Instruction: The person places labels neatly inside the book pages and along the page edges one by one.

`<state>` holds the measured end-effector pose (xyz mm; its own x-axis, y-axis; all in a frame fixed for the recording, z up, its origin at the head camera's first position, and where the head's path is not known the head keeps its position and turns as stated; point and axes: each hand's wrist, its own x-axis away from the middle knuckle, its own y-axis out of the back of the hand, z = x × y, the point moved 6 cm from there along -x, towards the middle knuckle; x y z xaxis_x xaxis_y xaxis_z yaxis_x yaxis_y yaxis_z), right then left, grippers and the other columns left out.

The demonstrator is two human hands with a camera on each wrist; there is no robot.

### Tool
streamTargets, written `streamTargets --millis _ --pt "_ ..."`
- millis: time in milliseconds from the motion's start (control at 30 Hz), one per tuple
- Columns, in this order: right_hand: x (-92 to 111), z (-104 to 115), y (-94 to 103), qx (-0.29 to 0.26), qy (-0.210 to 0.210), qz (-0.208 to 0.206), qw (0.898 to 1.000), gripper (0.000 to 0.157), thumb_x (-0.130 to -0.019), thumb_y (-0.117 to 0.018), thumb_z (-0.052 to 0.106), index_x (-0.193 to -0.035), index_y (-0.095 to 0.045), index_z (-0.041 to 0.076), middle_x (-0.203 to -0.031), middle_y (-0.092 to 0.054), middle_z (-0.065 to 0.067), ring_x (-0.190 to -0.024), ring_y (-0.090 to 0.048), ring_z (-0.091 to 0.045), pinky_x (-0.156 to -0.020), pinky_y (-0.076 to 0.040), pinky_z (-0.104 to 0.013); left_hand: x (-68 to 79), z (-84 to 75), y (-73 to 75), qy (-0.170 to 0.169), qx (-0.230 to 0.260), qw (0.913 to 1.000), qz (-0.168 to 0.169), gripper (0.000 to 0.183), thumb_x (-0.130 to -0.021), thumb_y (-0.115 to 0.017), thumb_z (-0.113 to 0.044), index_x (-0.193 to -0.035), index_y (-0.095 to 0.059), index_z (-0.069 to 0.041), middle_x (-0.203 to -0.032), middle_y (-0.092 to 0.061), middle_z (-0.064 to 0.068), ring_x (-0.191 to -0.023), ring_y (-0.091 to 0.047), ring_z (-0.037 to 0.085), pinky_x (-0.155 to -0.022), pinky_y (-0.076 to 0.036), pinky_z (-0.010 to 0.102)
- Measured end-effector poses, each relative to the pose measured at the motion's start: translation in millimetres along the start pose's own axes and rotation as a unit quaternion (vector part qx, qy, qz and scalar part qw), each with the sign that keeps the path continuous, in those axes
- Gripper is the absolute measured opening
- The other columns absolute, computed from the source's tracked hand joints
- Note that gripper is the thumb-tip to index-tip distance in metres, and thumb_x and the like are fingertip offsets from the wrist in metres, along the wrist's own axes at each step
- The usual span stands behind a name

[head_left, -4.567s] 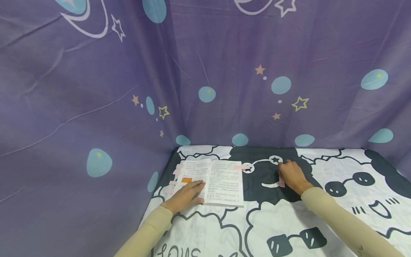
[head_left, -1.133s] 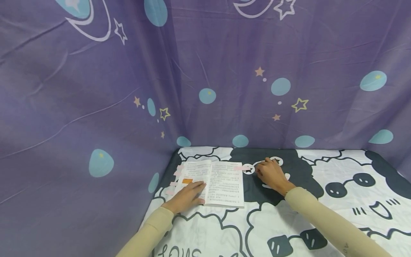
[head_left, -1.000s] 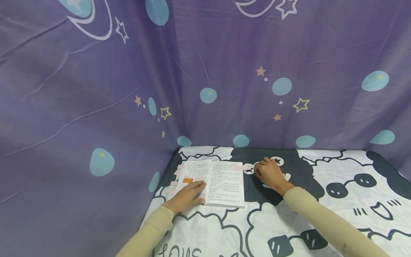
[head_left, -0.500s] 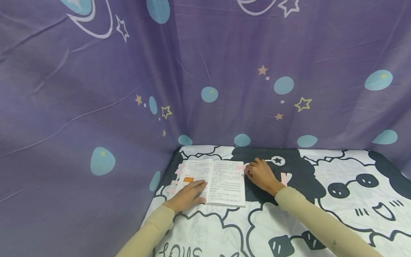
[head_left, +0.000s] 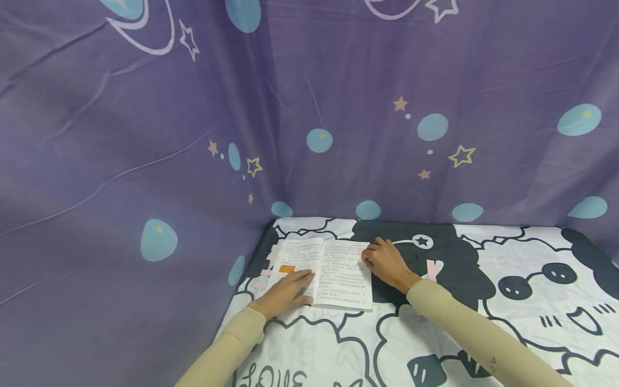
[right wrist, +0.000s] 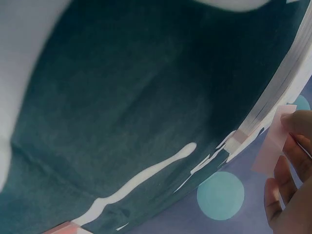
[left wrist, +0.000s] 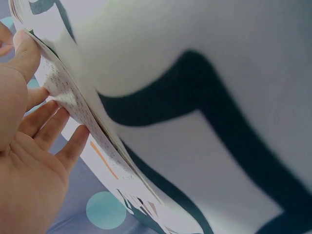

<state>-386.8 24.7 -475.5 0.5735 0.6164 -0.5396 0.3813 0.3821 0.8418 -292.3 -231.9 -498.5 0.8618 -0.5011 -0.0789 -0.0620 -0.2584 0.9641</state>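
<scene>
- Pink tabs (head_left: 274, 257) jut from the left edge of the book (head_left: 343, 279), which lies spread, printed pages upward, on the patterned cloth (head_left: 314, 344).
- Left hand (head_left: 285, 293): fingers extended and slightly apart, resting across the lower left page, thumb at the lower edge; its position matches that of moments earlier, so the book is judged to be steadied.
- Right hand (head_left: 387, 263): shifted leftward from the dark patch (head_left: 459, 263) to the book's upper right edge. Thumb and finger pinch a pale strip (right wrist: 274, 139); whether the strip touches the paper cannot be told. This shift appears to move the work from fetching the strip to positioning it at the page.
- Loose strip (head_left: 431, 270): lying on the dark cloth right of the book, now uncovered as the hand leaves it.
</scene>
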Motion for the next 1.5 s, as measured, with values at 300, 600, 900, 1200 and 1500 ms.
streamTargets --millis 300,600,900,1200,1500 --pt "-1 5 -5.4 0.019 0.033 0.024 0.999 0.007 -0.086 -0.083 0.011 -0.091 -0.082 0.016 -0.092 -0.075 0.002 -0.086 -0.053 -0.021 -0.071 -0.042 -0.037 -1.3 0.6 0.5 0.005 -0.007 1.0000 0.003 0.072 -0.100 -0.064 -0.041 -0.156 -0.042 -0.002 -0.161 -0.039 0.015 -0.148 -0.036 0.032 -0.120 -0.035 0.048" --pt "2 11 -5.3 0.013 0.047 0.064 0.997 0.015 -0.086 -0.082 0.008 -0.098 -0.085 0.016 -0.096 -0.075 -0.002 -0.088 -0.053 -0.023 -0.072 -0.043 -0.039 -0.4 -1.6 -0.3 0.000 0.002 1.0000 0.002 0.071 -0.100 -0.065 -0.040 -0.156 -0.042 -0.002 -0.161 -0.039 0.016 -0.148 -0.036 0.034 -0.120 -0.035 0.049" --pt "1 32 -11.0 0.160 0.143 0.112 0.970 0.008 -0.094 -0.074 0.011 -0.091 -0.081 0.008 -0.099 -0.064 -0.004 -0.092 -0.051 -0.024 -0.084 -0.048 -0.043 0.1 -2.7 2.0 -0.006 -0.005 1.0000 -0.003 0.070 -0.100 -0.065 -0.038 -0.155 -0.042 0.000 -0.160 -0.040 0.018 -0.147 -0.037 0.035 -0.119 -0.035 0.049" --pt "-1 48 -15.7 0.238 0.199 0.139 0.940 0.007 -0.088 -0.078 0.015 -0.082 -0.081 0.016 -0.102 -0.068 -0.002 -0.096 -0.056 -0.023 -0.083 -0.049 -0.039 1.4 -3.0 2.1 0.004 -0.002 1.0000 0.001 0.070 -0.101 -0.065 -0.038 -0.156 -0.042 -0.002 -0.161 -0.039 0.017 -0.148 -0.036 0.034 -0.120 -0.034 0.049" --pt "8 33 -4.7 0.194 0.172 0.119 0.959 0.013 -0.093 -0.073 0.010 -0.104 -0.079 0.009 -0.098 -0.065 -0.004 -0.094 -0.053 -0.024 -0.083 -0.049 -0.041 0.6 -1.2 0.3 0.004 -0.006 1.0000 0.004 0.071 -0.101 -0.064 -0.040 -0.157 -0.041 -0.003 -0.161 -0.038 0.015 -0.148 -0.036 0.033 -0.120 -0.034 0.048"
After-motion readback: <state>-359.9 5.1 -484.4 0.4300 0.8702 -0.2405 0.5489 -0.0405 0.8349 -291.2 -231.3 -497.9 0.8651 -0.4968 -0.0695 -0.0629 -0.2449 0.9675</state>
